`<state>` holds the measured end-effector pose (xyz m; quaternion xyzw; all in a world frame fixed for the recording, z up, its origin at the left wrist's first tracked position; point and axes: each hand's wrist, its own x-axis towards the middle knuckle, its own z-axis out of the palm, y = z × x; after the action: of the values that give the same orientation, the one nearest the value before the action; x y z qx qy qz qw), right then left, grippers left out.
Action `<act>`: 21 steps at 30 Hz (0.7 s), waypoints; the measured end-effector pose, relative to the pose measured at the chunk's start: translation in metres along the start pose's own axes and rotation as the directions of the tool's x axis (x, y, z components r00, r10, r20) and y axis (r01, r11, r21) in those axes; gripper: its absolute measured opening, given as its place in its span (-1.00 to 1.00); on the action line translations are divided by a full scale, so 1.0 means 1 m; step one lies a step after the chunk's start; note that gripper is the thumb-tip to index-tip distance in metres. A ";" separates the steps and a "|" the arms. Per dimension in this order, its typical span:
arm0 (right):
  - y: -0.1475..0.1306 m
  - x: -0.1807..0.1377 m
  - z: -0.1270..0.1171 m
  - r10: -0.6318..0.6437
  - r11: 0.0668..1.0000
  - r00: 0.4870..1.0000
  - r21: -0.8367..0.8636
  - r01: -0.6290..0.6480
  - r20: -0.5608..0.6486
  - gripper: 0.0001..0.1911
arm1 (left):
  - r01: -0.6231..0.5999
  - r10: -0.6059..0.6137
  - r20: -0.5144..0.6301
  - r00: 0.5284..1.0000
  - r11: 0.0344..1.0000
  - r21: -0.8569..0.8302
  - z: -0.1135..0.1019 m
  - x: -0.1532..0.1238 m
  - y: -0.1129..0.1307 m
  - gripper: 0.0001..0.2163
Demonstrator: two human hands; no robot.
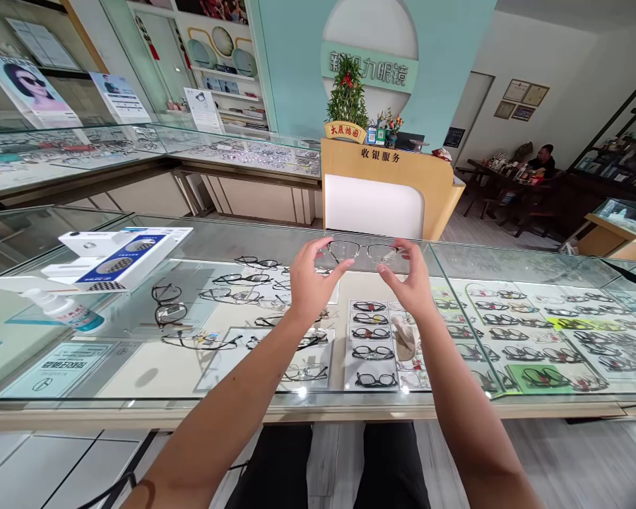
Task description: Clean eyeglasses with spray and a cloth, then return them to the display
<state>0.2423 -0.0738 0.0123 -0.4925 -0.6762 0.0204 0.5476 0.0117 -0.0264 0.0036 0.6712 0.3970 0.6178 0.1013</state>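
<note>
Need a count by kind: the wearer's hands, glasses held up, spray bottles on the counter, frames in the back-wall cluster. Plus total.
Hands (left hand, right hand): 2
Held glasses: 1
Spray bottle: 1
Wall frames: 4
Total: 8

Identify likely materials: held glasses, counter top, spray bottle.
Held glasses: slim dark upper rims, maybe metal, though plastic is possible; clear lenses, glass or plastic unclear.
Counter top: probably smooth, clear glass; other glasses show through, and edges look greenish.
Spray bottle: likely plastic, judging by white moulded-looking nozzle; finish hard to tell.
</note>
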 end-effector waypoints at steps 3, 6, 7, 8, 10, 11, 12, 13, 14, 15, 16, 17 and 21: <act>0.000 -0.001 0.006 0.025 1.000 0.999 0.010 -0.025 -0.029 -0.41 | 0.026 -0.026 -0.015 1.000 0.999 -0.039 -0.002 0.004 0.001 -0.52; -0.003 -0.002 0.012 0.044 0.998 0.995 0.039 -0.041 -0.090 -0.43 | 0.048 -0.050 -0.021 0.999 0.996 -0.081 -0.004 0.005 0.005 -0.53; -0.005 -0.002 0.013 0.054 0.997 0.993 0.056 -0.048 -0.107 -0.44 | 0.058 -0.061 -0.025 0.998 0.993 -0.100 -0.005 0.006 0.007 -0.53; -0.007 -0.002 0.014 0.062 0.996 0.991 0.074 -0.054 -0.119 -0.44 | 0.071 -0.075 -0.029 0.997 0.990 -0.121 -0.006 0.007 0.010 -0.53; -0.013 0.000 0.013 0.072 0.993 0.989 0.106 -0.059 -0.128 -0.45 | 0.097 -0.103 -0.027 0.994 0.982 -0.161 -0.012 0.012 0.018 -0.52; -0.017 0.003 0.012 0.072 0.992 0.989 0.116 -0.057 -0.127 -0.45 | 0.104 -0.109 -0.022 0.994 0.980 -0.173 -0.015 0.016 0.022 -0.52; -0.022 0.006 0.010 0.065 0.991 0.990 0.125 -0.049 -0.126 -0.45 | 0.100 -0.105 -0.019 0.994 0.979 -0.178 -0.020 0.021 0.028 -0.52; -0.028 0.010 0.007 0.053 0.991 0.990 0.133 -0.035 -0.129 -0.45 | 0.084 -0.089 -0.023 0.996 0.980 -0.179 -0.025 0.027 0.034 -0.52; -0.036 0.015 0.004 0.036 0.990 0.990 0.141 -0.016 -0.138 -0.44 | 0.058 -0.064 -0.032 0.997 0.983 -0.177 -0.031 0.035 0.041 -0.52; -0.044 0.022 0.000 0.015 0.989 0.988 0.149 0.008 -0.154 -0.43 | 0.026 -0.034 -0.046 0.998 0.984 -0.174 -0.036 0.043 0.048 -0.52; -0.054 0.029 -0.005 -0.012 0.987 0.984 0.158 0.040 -0.177 -0.41 | -0.008 -0.004 -0.064 0.998 0.985 -0.172 -0.042 0.051 0.056 -0.51; -0.064 0.036 -0.009 -0.042 0.984 0.978 0.162 0.076 -0.205 -0.40 | -0.041 0.027 -0.084 0.996 0.985 -0.170 -0.047 0.060 0.064 -0.51; -0.105 0.063 -0.024 -0.187 0.964 0.937 0.128 0.233 -0.295 -0.43 | -0.183 0.148 -0.193 0.970 0.967 -0.175 -0.064 0.088 0.096 -0.51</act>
<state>0.1983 -0.0967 0.1265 -0.3694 -0.6368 -0.0537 0.6747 -0.0142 -0.0552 0.1433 0.6312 0.2855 0.7170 0.0772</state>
